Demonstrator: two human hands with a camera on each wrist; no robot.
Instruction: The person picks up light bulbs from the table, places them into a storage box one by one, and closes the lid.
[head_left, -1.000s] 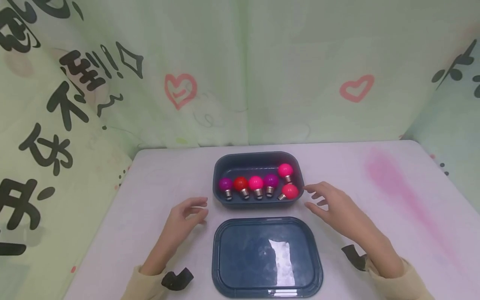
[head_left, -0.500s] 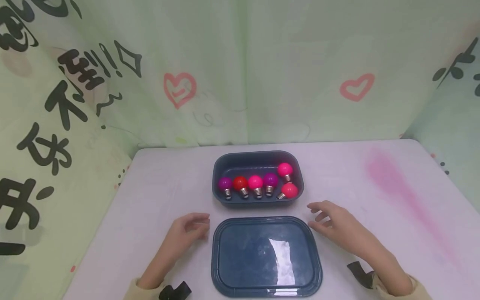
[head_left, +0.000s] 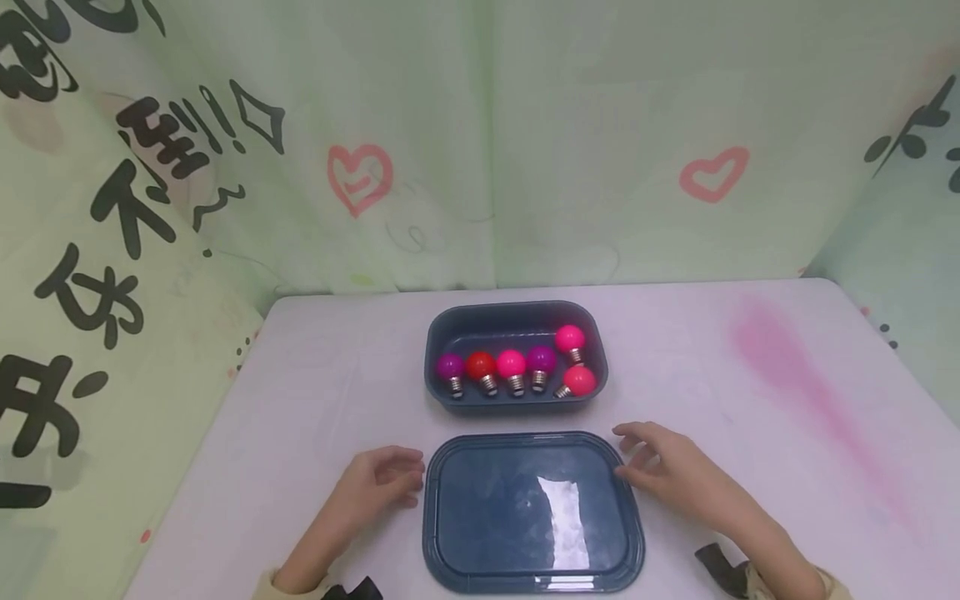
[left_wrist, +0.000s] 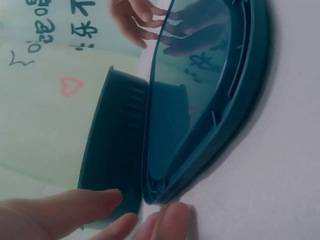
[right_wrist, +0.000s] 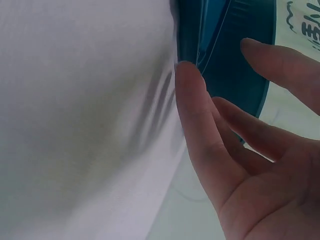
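A dark blue lid [head_left: 525, 508] lies flat on the white table, its shiny top catching a light patch. My left hand [head_left: 378, 487] is at its left edge, fingers loosely bent and fingertips right by the rim. At the lid's upper right edge is my right hand [head_left: 660, 462], thumb and fingers apart around nothing. In the right wrist view the fingers [right_wrist: 192, 95] overlap the lid's edge. Behind the lid stands a dark blue box [head_left: 480, 321] holding several colored bulbs, among them a red bulb [head_left: 481, 365], a purple bulb [head_left: 541, 359] and a pink bulb [head_left: 570, 338].
The white table [head_left: 337, 358] bears a pink smear on its right side. A pale green curtain [head_left: 570, 167] with hearts and black writing hangs behind the table and along its sides. Black straps [head_left: 723, 569] sit at my wrists, by the cream sleeves.
Both hands have drawn back toward me, from beside the box to the two sides of the lid. The box, bulbs and lid have stayed in place.
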